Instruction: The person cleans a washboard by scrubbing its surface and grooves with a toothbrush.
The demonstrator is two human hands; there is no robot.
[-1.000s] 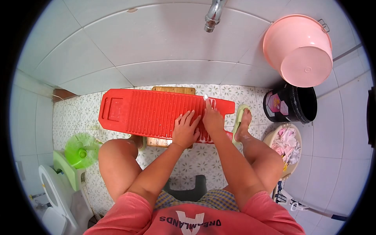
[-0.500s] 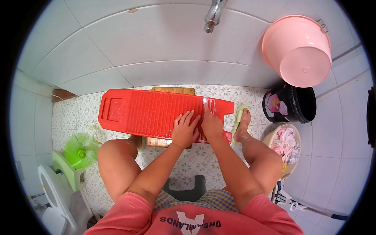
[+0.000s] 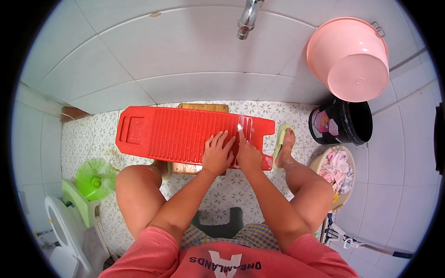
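A red ridged plastic washboard lies across a wooden stool, with water drops and white suds on its ridges. My left hand rests flat on the board right of its middle, fingers spread and palm down. Beside it, my right hand is closed over the board's right part, its index finger stretched along a groove. A small white patch shows just beyond that fingertip; whether it is foam or the tip of a small tool, I cannot tell. Whatever the curled fingers hold is hidden.
The wooden stool stands on patterned floor tiles. To the right are a hanging pink bucket, a black bucket and a basin of clothes. A metal tap juts from the wall; a green brush-like object is left.
My right hand has slid slightly toward me along the groove, the white patch shifting with its fingertip. My left hand keeps its place on the board.
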